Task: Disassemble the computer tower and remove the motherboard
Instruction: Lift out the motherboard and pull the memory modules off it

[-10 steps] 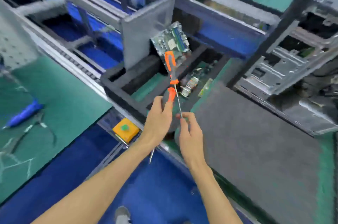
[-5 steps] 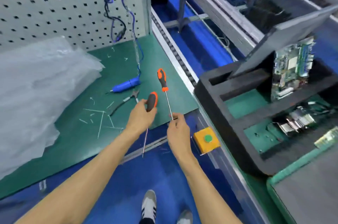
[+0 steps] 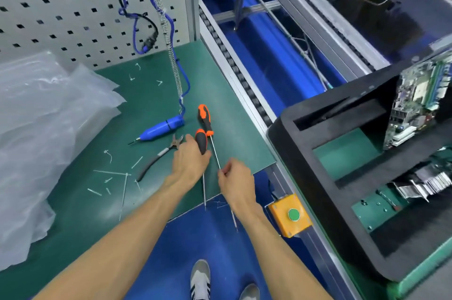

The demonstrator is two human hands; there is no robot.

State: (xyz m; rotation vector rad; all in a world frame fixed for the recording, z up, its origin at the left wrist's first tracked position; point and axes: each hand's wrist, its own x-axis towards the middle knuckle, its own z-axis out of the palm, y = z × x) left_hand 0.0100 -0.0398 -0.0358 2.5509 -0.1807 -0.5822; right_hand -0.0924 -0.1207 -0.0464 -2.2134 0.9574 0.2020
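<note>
My left hand (image 3: 189,161) grips the black and orange handle of a screwdriver (image 3: 201,140), whose shaft points down past the edge of the green mat (image 3: 146,104). My right hand (image 3: 234,178) pinches the thin shaft of a second orange-handled screwdriver (image 3: 205,117), its handle lying over the mat. The motherboard (image 3: 413,106) stands upright in a slot of the black foam tray (image 3: 305,165) at the right. The computer tower is out of view.
A blue electric screwdriver (image 3: 161,129) on a coiled cord and side cutters (image 3: 159,155) lie on the mat, with cut cable ties scattered around. Clear plastic bags (image 3: 44,128) are piled at the left. An orange button box (image 3: 289,215) sits on the conveyor rail.
The view has swung left, from the foam tray and tower to the green mat. Both hands carried the two screwdrivers over and lowered them toward the mat.
</note>
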